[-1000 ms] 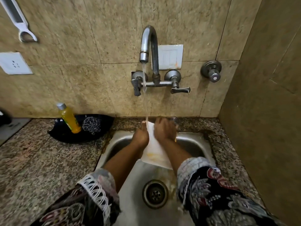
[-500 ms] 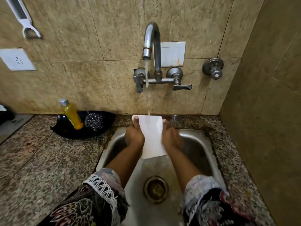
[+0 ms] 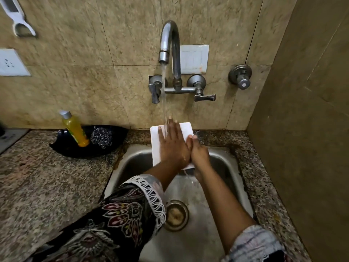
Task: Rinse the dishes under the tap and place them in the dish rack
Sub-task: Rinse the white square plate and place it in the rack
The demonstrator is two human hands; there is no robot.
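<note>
Here, left hand [image 3: 172, 142] lies spread on upright plate [image 3: 156, 146]; right hand [image 3: 198, 154] grips its edge.

Place: I read this as a home kitchen, at the washing-up corner.
Sink: a steel sink [image 3: 132, 163] is set into a speckled granite surface [image 3: 47, 186].
Tap: a wall-mounted tap [image 3: 171, 53] runs water.
Walls: beige stone tiles, with a socket [image 3: 11, 62].
Supplies: dish soap bottle [image 3: 74, 128] and steel scrubber [image 3: 102, 137] in a black dish [image 3: 66, 148].
</note>
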